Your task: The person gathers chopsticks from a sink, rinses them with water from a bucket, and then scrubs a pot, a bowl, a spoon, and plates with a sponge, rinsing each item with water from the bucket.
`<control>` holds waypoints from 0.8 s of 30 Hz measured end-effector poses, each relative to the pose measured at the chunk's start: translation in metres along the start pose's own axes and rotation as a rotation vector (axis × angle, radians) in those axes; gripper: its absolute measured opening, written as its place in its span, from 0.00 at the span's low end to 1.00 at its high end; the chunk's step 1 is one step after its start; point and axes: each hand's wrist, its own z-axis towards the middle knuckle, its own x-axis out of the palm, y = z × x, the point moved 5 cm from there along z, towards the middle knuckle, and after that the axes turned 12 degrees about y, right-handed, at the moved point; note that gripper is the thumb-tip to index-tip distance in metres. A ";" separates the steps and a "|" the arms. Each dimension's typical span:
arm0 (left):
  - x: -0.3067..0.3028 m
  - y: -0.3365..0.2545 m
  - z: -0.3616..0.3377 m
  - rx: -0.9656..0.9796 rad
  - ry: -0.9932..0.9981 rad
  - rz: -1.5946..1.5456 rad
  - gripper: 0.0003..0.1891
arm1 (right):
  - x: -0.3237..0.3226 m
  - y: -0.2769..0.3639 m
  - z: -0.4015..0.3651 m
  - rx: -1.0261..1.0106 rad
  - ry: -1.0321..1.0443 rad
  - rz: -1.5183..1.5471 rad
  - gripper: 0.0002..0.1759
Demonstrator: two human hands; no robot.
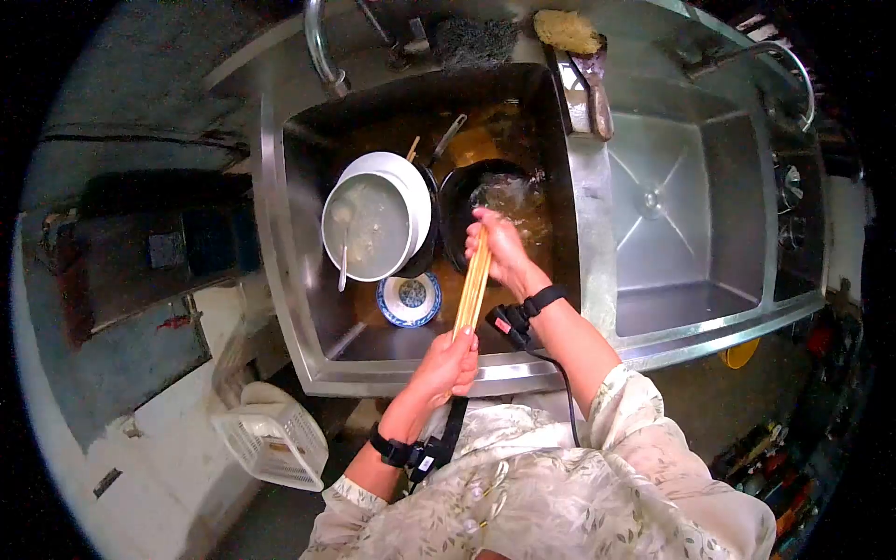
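A bundle of wooden chopsticks (473, 290) slants over the left sink basin (373, 346). My left hand (446, 366) is closed round its lower end, near the basin's front edge. Around the upper end my right hand (497, 246) is closed, above a dark pan (456, 207) with water in it. Left of my hands, a white bowl (371, 227) holds cloudy liquid and a spoon (343, 247). A blue-and-white bowl (409, 299) sits below it in the basin.
A faucet (324, 56) rises behind the left basin. Scrubbers, one dark (476, 42) and one yellow (567, 32), lie on the back ledge. A brown-handled tool (599, 105) rests on the divider beside the right basin (657, 224). A white basket (275, 441) stands lower left.
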 end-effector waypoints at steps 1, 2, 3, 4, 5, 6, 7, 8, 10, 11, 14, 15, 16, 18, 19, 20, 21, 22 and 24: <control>0.000 0.005 -0.008 0.000 -0.010 -0.006 0.16 | -0.023 0.009 0.011 -0.116 0.052 -0.018 0.17; 0.002 0.012 -0.016 0.007 0.014 0.029 0.15 | -0.040 0.016 0.015 -0.231 0.102 -0.033 0.22; 0.005 0.015 -0.022 0.015 0.041 0.067 0.14 | -0.038 0.029 0.007 -0.219 0.080 -0.019 0.29; 0.006 0.015 -0.028 0.014 0.033 0.062 0.14 | -0.028 0.046 -0.007 -0.207 0.058 -0.006 0.37; 0.006 0.014 -0.030 0.061 -0.005 0.082 0.14 | -0.025 0.048 -0.021 -0.076 0.072 0.041 0.37; 0.005 0.013 -0.032 0.109 -0.040 0.098 0.14 | -0.013 0.049 -0.037 0.020 0.038 0.040 0.47; 0.000 0.015 -0.028 0.119 -0.051 0.080 0.16 | -0.009 0.041 -0.046 0.046 0.083 0.029 0.48; -0.003 0.017 -0.023 0.125 -0.050 0.079 0.16 | -0.005 0.034 -0.055 0.066 0.128 0.019 0.50; -0.003 0.019 -0.015 0.121 -0.039 0.090 0.16 | -0.001 0.014 -0.066 0.111 0.164 0.130 0.46; 0.000 0.022 -0.013 0.119 -0.039 0.089 0.16 | 0.005 0.009 -0.069 0.090 0.252 0.156 0.42; 0.008 0.031 -0.010 0.079 0.015 0.079 0.18 | 0.012 0.003 -0.072 -0.032 0.423 0.165 0.37; 0.009 0.034 -0.008 0.086 0.036 0.063 0.19 | 0.013 0.005 -0.071 -0.056 0.378 0.101 0.37; 0.011 0.036 -0.008 0.093 0.056 0.046 0.21 | 0.014 0.008 -0.071 -0.080 0.333 0.038 0.36; 0.017 0.039 -0.009 0.093 0.097 0.032 0.21 | 0.018 0.011 -0.076 -0.073 0.335 0.138 0.36; 0.020 0.040 -0.009 0.092 0.138 0.014 0.21 | 0.018 0.012 -0.079 -0.063 0.335 0.239 0.37; 0.023 0.042 -0.010 0.091 0.139 0.016 0.21 | 0.018 0.015 -0.084 -0.065 0.334 0.239 0.37; 0.027 0.043 -0.009 0.070 0.194 -0.039 0.21 | 0.021 0.019 -0.088 -0.062 0.379 0.309 0.38; 0.029 0.046 -0.008 0.048 0.248 -0.093 0.21 | 0.031 0.025 -0.095 -0.059 0.424 0.379 0.41; 0.030 0.052 -0.006 0.051 0.256 -0.064 0.22 | 0.018 0.020 -0.095 -0.060 0.275 0.306 0.38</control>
